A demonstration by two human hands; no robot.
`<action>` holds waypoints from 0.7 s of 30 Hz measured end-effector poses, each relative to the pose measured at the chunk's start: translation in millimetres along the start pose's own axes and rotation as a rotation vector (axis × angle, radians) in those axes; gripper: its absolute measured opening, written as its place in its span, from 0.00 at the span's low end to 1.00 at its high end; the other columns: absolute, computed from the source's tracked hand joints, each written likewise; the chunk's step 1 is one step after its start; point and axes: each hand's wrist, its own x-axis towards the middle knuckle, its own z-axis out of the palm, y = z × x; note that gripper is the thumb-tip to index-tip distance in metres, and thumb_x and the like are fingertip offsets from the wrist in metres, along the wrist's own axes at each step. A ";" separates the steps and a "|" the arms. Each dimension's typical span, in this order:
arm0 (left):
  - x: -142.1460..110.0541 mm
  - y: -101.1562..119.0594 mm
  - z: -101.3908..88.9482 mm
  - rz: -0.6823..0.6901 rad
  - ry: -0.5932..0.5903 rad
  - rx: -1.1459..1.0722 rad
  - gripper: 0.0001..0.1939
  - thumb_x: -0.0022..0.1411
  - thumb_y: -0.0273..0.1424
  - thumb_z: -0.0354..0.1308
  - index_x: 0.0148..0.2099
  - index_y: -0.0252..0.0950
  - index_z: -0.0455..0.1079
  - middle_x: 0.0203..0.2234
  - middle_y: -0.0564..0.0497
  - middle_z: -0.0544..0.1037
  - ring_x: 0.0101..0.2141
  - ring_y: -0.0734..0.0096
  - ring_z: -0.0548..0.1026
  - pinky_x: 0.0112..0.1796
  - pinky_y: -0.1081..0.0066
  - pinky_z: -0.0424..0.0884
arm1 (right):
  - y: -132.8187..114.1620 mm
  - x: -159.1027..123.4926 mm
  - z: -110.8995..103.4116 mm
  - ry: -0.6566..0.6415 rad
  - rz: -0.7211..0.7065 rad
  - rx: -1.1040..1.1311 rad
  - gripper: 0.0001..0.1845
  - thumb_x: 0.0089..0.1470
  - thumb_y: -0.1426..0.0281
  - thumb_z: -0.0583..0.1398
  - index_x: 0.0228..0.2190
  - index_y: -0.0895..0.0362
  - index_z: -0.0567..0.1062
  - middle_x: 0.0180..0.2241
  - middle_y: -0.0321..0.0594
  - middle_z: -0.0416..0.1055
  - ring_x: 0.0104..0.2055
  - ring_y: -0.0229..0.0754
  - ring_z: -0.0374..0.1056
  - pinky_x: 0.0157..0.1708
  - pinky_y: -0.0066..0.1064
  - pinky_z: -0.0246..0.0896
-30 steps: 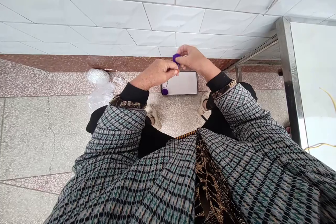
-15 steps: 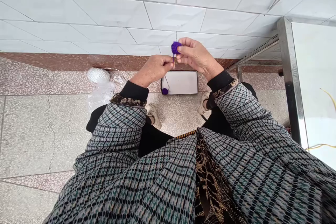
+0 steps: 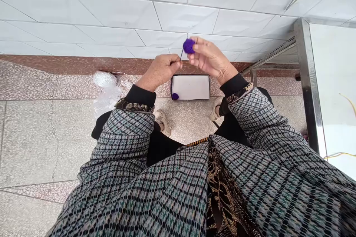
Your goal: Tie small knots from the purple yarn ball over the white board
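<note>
A small ball of purple yarn (image 3: 188,46) is pinched between the fingers of my right hand (image 3: 209,56), in front of the tiled wall. From its left side a short strand of purple yarn (image 3: 181,54) runs down to my left hand (image 3: 162,69), whose thumb and forefinger are closed on it. Below both hands a shallow box with a white inside and dark rim (image 3: 194,99) lies on the floor. A second purple yarn ball (image 3: 175,96) rests in its near left corner.
Left of the box, white yarn (image 3: 105,79) and a clear plastic bag (image 3: 107,100) lie on the speckled floor. A metal-framed table (image 3: 308,81) with a white top stands at the right, a yellow cord on it. White wall tiles (image 3: 186,18) rise ahead.
The yarn ball in my right hand has turned and shifted slightly right and up. My left hand has moved a little left, and the strand between the hands slants more.
</note>
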 end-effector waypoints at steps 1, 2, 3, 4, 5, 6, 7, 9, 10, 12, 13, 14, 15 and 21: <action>-0.5 2.2 2.2 0.018 -0.044 -0.003 0.10 0.66 0.30 0.54 0.33 0.36 0.73 0.23 0.54 0.70 0.30 0.70 0.69 0.39 0.68 0.68 | 0.7 2.4 -0.9 0.052 -0.048 0.004 0.16 0.62 0.72 0.70 0.42 0.54 0.67 0.33 0.30 0.71 0.32 0.31 0.72 0.36 0.21 0.71; -1.4 5.0 4.0 0.042 -0.098 -0.003 0.10 0.66 0.31 0.55 0.32 0.36 0.73 0.23 0.54 0.71 0.30 0.70 0.69 0.39 0.68 0.68 | 2.4 4.9 -2.0 0.098 -0.073 -0.026 0.16 0.62 0.72 0.70 0.42 0.53 0.67 0.33 0.29 0.70 0.32 0.31 0.72 0.36 0.21 0.71; -2.6 8.2 5.1 0.068 -0.155 0.000 0.10 0.65 0.31 0.55 0.32 0.36 0.74 0.23 0.54 0.71 0.30 0.70 0.70 0.39 0.68 0.69 | 5.1 7.2 -3.2 0.135 -0.073 -0.082 0.17 0.61 0.74 0.70 0.41 0.53 0.67 0.33 0.29 0.70 0.32 0.32 0.72 0.35 0.22 0.71; -4.0 11.3 5.4 0.094 -0.200 0.005 0.10 0.65 0.32 0.56 0.32 0.36 0.74 0.24 0.53 0.73 0.31 0.70 0.71 0.40 0.68 0.69 | 8.3 9.0 -4.3 0.159 -0.053 -0.153 0.17 0.60 0.77 0.70 0.41 0.53 0.68 0.33 0.29 0.70 0.31 0.32 0.71 0.34 0.22 0.70; -5.6 13.9 5.1 0.115 -0.225 0.010 0.10 0.64 0.32 0.56 0.32 0.36 0.75 0.25 0.53 0.74 0.32 0.69 0.72 0.40 0.68 0.69 | 11.6 10.1 -5.1 0.168 -0.015 -0.233 0.17 0.58 0.80 0.70 0.40 0.54 0.68 0.32 0.30 0.70 0.30 0.32 0.70 0.32 0.22 0.69; -7.0 15.8 4.0 0.126 -0.227 0.014 0.10 0.64 0.33 0.57 0.32 0.36 0.76 0.26 0.52 0.76 0.32 0.69 0.73 0.41 0.67 0.70 | 14.7 10.4 -5.7 0.154 0.037 -0.321 0.17 0.55 0.82 0.69 0.38 0.55 0.69 0.31 0.30 0.70 0.29 0.32 0.68 0.30 0.22 0.68; -8.1 16.6 2.5 0.127 -0.208 0.020 0.11 0.64 0.33 0.56 0.33 0.35 0.76 0.27 0.51 0.77 0.33 0.69 0.73 0.41 0.67 0.70 | 17.0 9.8 -6.0 0.115 0.099 -0.408 0.17 0.53 0.84 0.69 0.36 0.56 0.71 0.29 0.31 0.71 0.28 0.32 0.68 0.28 0.23 0.67; -8.9 14.8 -1.4 0.102 -0.136 0.034 0.11 0.65 0.34 0.56 0.34 0.35 0.77 0.28 0.51 0.77 0.33 0.68 0.73 0.41 0.66 0.70 | 18.8 6.7 -5.3 -0.019 0.219 -0.540 0.17 0.49 0.87 0.70 0.33 0.58 0.73 0.27 0.32 0.72 0.27 0.33 0.67 0.27 0.22 0.67; -8.5 12.3 -3.5 0.082 -0.095 0.044 0.11 0.65 0.34 0.56 0.34 0.35 0.76 0.28 0.51 0.77 0.33 0.68 0.73 0.41 0.66 0.70 | 18.2 4.5 -4.6 -0.091 0.263 -0.571 0.16 0.48 0.87 0.70 0.33 0.58 0.74 0.27 0.32 0.73 0.27 0.32 0.68 0.27 0.22 0.67; -5.8 5.1 -6.8 0.042 -0.011 0.064 0.10 0.65 0.32 0.56 0.34 0.36 0.75 0.28 0.51 0.77 0.34 0.67 0.72 0.41 0.65 0.69 | 14.7 0.4 -2.9 -0.187 0.290 -0.550 0.15 0.49 0.86 0.70 0.33 0.59 0.75 0.26 0.32 0.73 0.26 0.32 0.68 0.28 0.22 0.68; -3.8 1.2 -7.8 0.022 0.030 0.071 0.09 0.65 0.32 0.56 0.33 0.36 0.74 0.28 0.51 0.76 0.34 0.67 0.72 0.41 0.65 0.69 | 12.2 -1.2 -2.0 -0.204 0.277 -0.503 0.14 0.50 0.85 0.70 0.34 0.59 0.75 0.27 0.32 0.74 0.26 0.31 0.68 0.28 0.21 0.68; -1.8 -2.5 -8.1 0.003 0.063 0.073 0.08 0.65 0.31 0.56 0.33 0.37 0.73 0.27 0.51 0.75 0.34 0.66 0.72 0.41 0.65 0.69 | 9.4 -2.4 -1.2 -0.205 0.253 -0.441 0.13 0.51 0.84 0.71 0.35 0.59 0.75 0.27 0.32 0.74 0.26 0.31 0.68 0.29 0.21 0.69; 0.2 -5.5 -7.6 -0.015 0.087 0.071 0.08 0.65 0.31 0.56 0.33 0.38 0.72 0.26 0.52 0.74 0.34 0.66 0.71 0.41 0.65 0.69 | 6.6 -3.1 -0.3 -0.194 0.223 -0.372 0.13 0.53 0.82 0.71 0.36 0.59 0.75 0.28 0.32 0.74 0.26 0.31 0.68 0.30 0.21 0.70; 0.1 2.7 3.6 0.030 -0.103 0.055 0.10 0.65 0.31 0.56 0.32 0.37 0.74 0.23 0.54 0.72 0.31 0.68 0.71 0.39 0.67 0.69 | -1.5 0.9 4.6 0.063 0.029 -0.135 0.10 0.64 0.78 0.67 0.39 0.57 0.70 0.30 0.30 0.72 0.30 0.30 0.71 0.35 0.20 0.71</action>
